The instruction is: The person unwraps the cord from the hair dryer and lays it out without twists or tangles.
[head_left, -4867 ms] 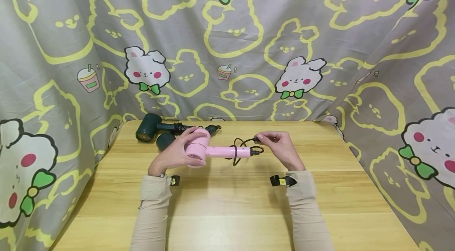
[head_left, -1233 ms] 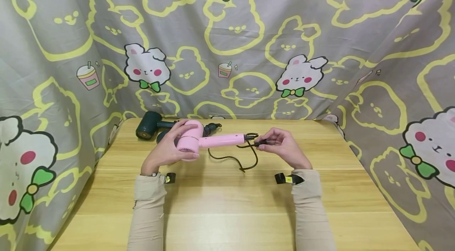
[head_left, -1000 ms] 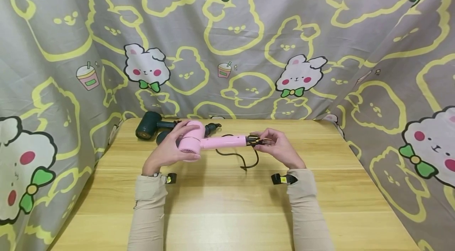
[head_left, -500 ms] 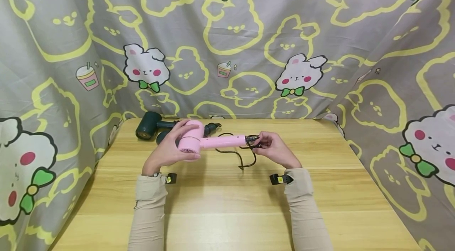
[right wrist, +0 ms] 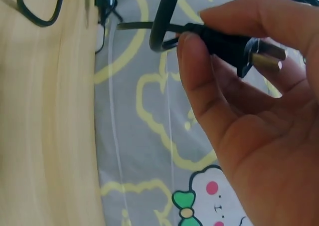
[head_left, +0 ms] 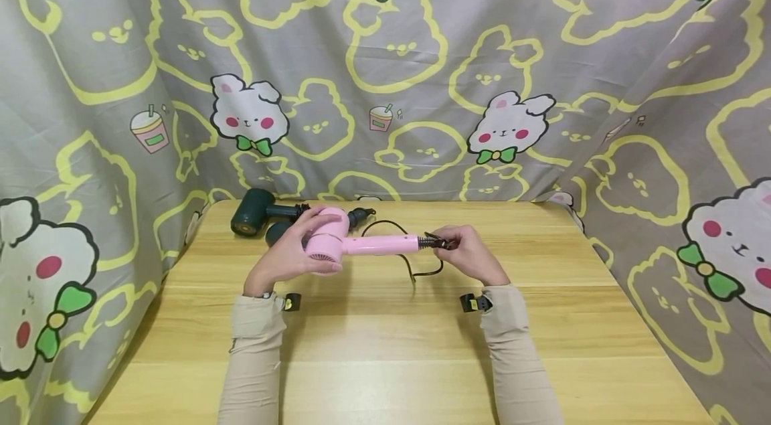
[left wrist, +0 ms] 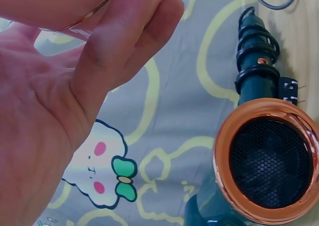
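A pink hair dryer (head_left: 381,245) is held level above the table, its handle pointing right. My left hand (head_left: 286,254) grips its head from the left, thumb below and fingers over the top; the left wrist view shows only part of the pink head (left wrist: 45,6). My right hand (head_left: 470,254) is at the handle's end, by the ribbed cord sleeve. In the right wrist view, thumb and fingers pinch the black two-pin plug (right wrist: 224,44), its metal pins toward the palm. The black cord (head_left: 429,273) loops loosely below and behind the handle.
Behind the left hand, two dark green hair dryers lie on the wooden table (head_left: 385,358); one green dryer (head_left: 251,213) is at the back left. In the left wrist view a copper-rimmed dryer (left wrist: 269,161) has its cord wrapped round the handle. A patterned curtain (head_left: 421,63) encloses the back and sides.
Since the oldest frame, the cord by the handle has been loosened into wider loops. Over the last second the right hand stays by the handle's end with the plug, while the loops shift.
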Motion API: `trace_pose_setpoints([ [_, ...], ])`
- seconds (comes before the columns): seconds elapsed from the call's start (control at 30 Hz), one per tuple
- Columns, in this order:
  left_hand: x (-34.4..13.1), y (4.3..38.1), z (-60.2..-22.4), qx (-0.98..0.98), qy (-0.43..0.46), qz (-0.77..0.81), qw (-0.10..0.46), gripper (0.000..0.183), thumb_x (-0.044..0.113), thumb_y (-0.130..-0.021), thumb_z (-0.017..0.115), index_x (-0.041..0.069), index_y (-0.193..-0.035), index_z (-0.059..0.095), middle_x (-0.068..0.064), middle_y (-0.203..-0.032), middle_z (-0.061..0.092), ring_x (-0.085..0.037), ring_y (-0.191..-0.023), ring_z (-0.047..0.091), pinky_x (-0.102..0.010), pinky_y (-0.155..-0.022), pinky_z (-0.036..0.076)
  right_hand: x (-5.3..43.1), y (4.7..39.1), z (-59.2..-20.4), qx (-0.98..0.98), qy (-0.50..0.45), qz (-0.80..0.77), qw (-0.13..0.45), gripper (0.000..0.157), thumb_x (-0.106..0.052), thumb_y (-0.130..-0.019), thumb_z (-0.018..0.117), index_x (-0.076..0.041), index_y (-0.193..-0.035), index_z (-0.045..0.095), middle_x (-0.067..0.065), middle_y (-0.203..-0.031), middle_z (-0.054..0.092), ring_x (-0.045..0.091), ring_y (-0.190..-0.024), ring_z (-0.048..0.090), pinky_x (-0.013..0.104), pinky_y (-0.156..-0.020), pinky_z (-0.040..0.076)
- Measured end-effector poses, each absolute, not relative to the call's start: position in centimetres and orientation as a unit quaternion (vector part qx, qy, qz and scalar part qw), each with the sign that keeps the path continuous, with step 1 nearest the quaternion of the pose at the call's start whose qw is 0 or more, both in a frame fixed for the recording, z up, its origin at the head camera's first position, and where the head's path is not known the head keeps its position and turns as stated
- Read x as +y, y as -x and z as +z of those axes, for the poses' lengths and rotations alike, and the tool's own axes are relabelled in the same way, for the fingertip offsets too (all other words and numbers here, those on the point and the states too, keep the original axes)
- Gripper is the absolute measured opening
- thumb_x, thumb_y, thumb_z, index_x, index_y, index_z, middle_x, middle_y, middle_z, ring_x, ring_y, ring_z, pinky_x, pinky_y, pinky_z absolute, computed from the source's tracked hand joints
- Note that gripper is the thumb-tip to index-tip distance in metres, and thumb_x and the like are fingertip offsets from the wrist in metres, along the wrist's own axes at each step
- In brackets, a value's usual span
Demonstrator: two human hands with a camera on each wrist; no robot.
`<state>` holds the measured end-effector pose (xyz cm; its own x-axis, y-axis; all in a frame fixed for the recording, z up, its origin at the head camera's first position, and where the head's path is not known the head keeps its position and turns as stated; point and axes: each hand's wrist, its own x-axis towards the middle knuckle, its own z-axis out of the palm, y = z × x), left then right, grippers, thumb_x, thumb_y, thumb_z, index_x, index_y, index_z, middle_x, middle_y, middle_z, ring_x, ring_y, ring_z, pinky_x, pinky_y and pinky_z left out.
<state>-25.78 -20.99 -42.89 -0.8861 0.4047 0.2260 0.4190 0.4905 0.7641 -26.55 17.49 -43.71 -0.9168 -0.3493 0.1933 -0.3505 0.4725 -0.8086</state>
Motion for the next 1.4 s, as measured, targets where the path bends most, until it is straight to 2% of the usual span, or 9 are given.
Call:
trace_pose_setpoints([
  [0.2,-20.7,26.6,-44.0,-0.868,0.232,-0.440,-0.004,0.089,0.040,-0.068,0.098,0.037,-0.146,0.055,-0.005,-0.170,0.025,-0.039,-0.145,0.042,-0.058,-0.104,0.045,19.4,26.6,-43.6,-0.894,-0.167,0.413,0.050,0.025,0.004,-0.090,0.069,-0.002,-0.112,0.078,0.020,-0.119,0.074,0.022,-0.089,0.068,0.024,-0.071,0.054],
  [0.43,-20.2,27.4,-45.7,-0.873,0.220,-0.435,-0.009,0.086,0.045,-0.068,0.097,0.039,-0.144,0.056,-0.007,-0.170,0.025,-0.042,-0.151,0.034,-0.062,-0.107,0.043,22.2,27.2,-42.7,-0.917,-0.146,0.359,0.098,0.024,0.004,-0.092,0.067,0.002,-0.113,0.076,0.022,-0.110,0.076,0.031,-0.090,0.072,0.035,-0.074,0.056],
  [0.53,-20.1,27.8,-46.4,-0.880,0.210,-0.426,-0.007,0.085,0.047,-0.068,0.096,0.039,-0.143,0.056,-0.011,-0.170,0.024,-0.045,-0.153,0.029,-0.067,-0.109,0.040,23.6,27.7,-42.2,-0.914,-0.139,0.361,0.122,0.026,0.005,-0.092,0.068,0.003,-0.117,0.075,0.022,-0.106,0.077,0.032,-0.090,0.072,0.029,-0.074,0.055],
  [0.7,-20.0,28.2,-47.2,-0.887,0.200,-0.416,-0.007,0.085,0.048,-0.069,0.095,0.034,-0.144,0.056,-0.020,-0.168,0.025,-0.050,-0.153,0.027,-0.071,-0.107,0.040,26.1,28.3,-41.2,-0.903,-0.104,0.383,0.165,0.036,0.001,-0.095,0.070,0.004,-0.130,0.066,0.022,-0.106,0.076,0.020,-0.084,0.067,0.015,-0.069,0.049],
  [0.87,-20.0,28.3,-47.7,-0.884,0.202,-0.421,-0.007,0.085,0.045,-0.070,0.095,0.029,-0.144,0.056,-0.024,-0.166,0.026,-0.051,-0.149,0.032,-0.068,-0.102,0.044,28.4,28.3,-39.7,-0.888,-0.011,0.414,0.200,0.053,-0.008,-0.098,0.069,-0.002,-0.148,0.051,0.026,-0.113,0.069,0.001,-0.081,0.058,0.010,-0.067,0.046],
  [1.03,-19.9,28.3,-47.8,-0.887,0.201,-0.416,-0.005,0.086,0.044,-0.070,0.095,0.027,-0.145,0.056,-0.023,-0.165,0.027,-0.050,-0.142,0.041,-0.063,-0.098,0.047,30.3,28.2,-38.3,-0.834,0.098,0.479,0.256,0.065,-0.013,-0.097,0.071,-0.010,-0.155,0.042,0.003,-0.103,0.063,-0.009,-0.077,0.053,0.008,-0.070,0.045],
  [1.1,-19.9,28.2,-47.8,-0.889,0.198,-0.414,-0.006,0.086,0.044,-0.070,0.095,0.027,-0.145,0.056,-0.023,-0.165,0.027,-0.049,-0.139,0.044,-0.061,-0.097,0.048,30.8,28.4,-37.7,-0.792,0.124,0.526,0.283,0.066,-0.009,-0.094,0.072,-0.012,-0.153,0.042,-0.009,-0.093,0.061,-0.009,-0.073,0.056,0.008,-0.070,0.047],
  [1.2,-19.9,28.2,-47.8,-0.891,0.195,-0.410,-0.006,0.087,0.045,-0.070,0.095,0.027,-0.145,0.056,-0.023,-0.165,0.027,-0.049,-0.135,0.047,-0.061,-0.095,0.049,31.3,28.7,-37.1,-0.724,0.133,0.595,0.323,0.059,-0.001,-0.091,0.072,-0.014,-0.144,0.047,-0.016,-0.079,0.062,-0.006,-0.065,0.062,0.009,-0.065,0.052],
  [1.4,-20.0,28.2,-47.8,-0.896,0.193,-0.399,-0.008,0.088,0.049,-0.069,0.095,0.024,-0.144,0.057,-0.021,-0.165,0.028,-0.047,-0.134,0.048,-0.062,-0.097,0.049,31.5,28.6,-35.8,-0.586,0.102,0.690,0.412,0.027,0.008,-0.090,0.067,-0.012,-0.108,0.060,0.002,-0.084,0.061,0.005,-0.054,0.067,0.016,-0.058,0.057],
])
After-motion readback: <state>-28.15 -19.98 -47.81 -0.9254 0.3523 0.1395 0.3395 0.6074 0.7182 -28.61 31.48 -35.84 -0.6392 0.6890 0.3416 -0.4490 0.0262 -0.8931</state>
